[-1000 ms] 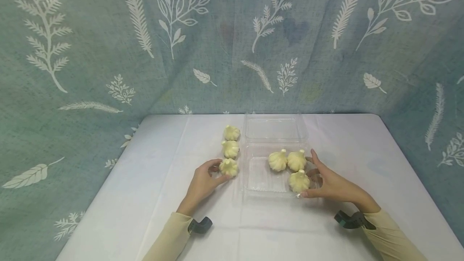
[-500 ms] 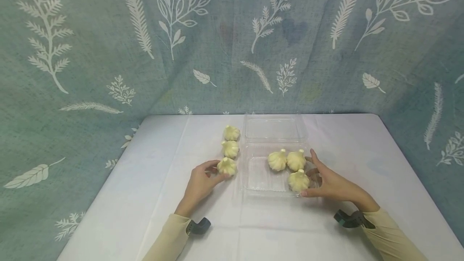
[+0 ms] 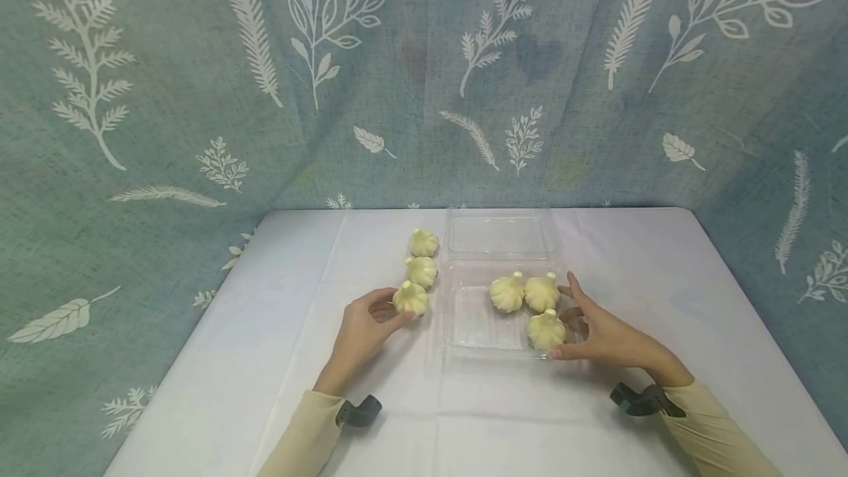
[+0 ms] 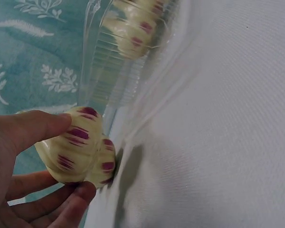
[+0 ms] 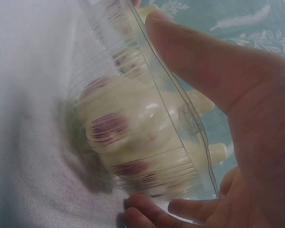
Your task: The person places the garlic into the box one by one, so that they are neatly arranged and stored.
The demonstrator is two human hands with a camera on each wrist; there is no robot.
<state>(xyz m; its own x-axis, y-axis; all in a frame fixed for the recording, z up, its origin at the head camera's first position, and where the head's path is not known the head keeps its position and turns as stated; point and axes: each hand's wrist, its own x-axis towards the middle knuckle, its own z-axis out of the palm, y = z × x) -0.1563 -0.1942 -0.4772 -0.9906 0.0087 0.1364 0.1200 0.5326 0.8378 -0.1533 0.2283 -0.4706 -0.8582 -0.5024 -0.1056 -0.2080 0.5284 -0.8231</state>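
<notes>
My left hand [image 3: 364,330] pinches a garlic bulb [image 3: 411,298] between thumb and fingers, left of the container. In the left wrist view this bulb [image 4: 69,147], cream with purple streaks, is raised off the white cloth, its shadow to one side. Two more garlic bulbs [image 3: 422,260] stand in a row behind it. My right hand [image 3: 606,333] grips the right side of the clear plastic container [image 3: 473,348], thumb at the rim and fingers along the wall. Three garlic bulbs [image 3: 543,293] sit in the container's right part, seen through its ribbed wall in the right wrist view.
The container's clear lid [image 3: 500,234] lies folded back behind it, near the far edge of the table [image 3: 623,241]. A white cloth covers the table. A blue-green leaf-patterned curtain [image 3: 411,79] hangs behind and along both sides.
My left hand has drawn its garlic bulb up and slightly left, away from its place in the row. The right hand and the container stay where they were.
</notes>
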